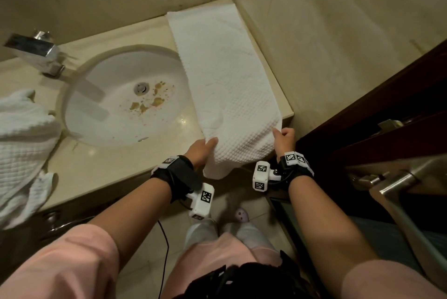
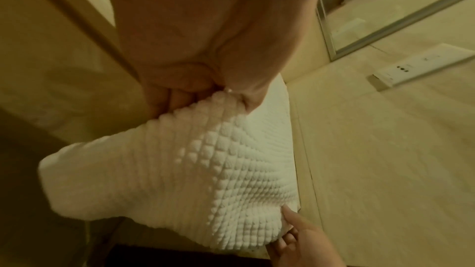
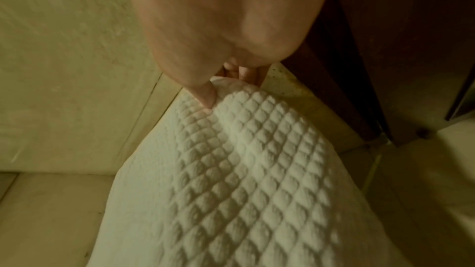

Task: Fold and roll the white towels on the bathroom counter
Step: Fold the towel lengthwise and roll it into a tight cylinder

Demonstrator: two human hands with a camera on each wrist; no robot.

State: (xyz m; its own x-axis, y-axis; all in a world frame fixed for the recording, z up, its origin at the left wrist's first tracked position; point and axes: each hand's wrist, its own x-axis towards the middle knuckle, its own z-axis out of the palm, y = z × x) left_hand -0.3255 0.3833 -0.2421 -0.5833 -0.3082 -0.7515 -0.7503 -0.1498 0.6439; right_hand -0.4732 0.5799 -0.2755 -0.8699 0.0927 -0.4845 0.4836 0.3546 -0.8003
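A long white waffle-weave towel (image 1: 225,76) lies folded lengthwise along the right end of the beige counter (image 1: 116,168), its near end hanging over the front edge. My left hand (image 1: 200,151) pinches the towel's near left edge, thumb on top. In the left wrist view that hand (image 2: 205,88) grips the towel (image 2: 205,170) with curled fingers. My right hand (image 1: 285,139) pinches the near right edge; in the right wrist view its thumb (image 3: 203,96) presses on the towel (image 3: 244,170). A second crumpled white towel (image 1: 21,148) lies at the counter's left end.
A white sink basin (image 1: 121,95) with brown stains sits left of the towel, with a chrome faucet (image 1: 36,54) behind it. A beige wall (image 1: 338,20) borders the counter's right side. A dark wooden door (image 1: 387,110) with a metal handle (image 1: 391,177) stands at the right.
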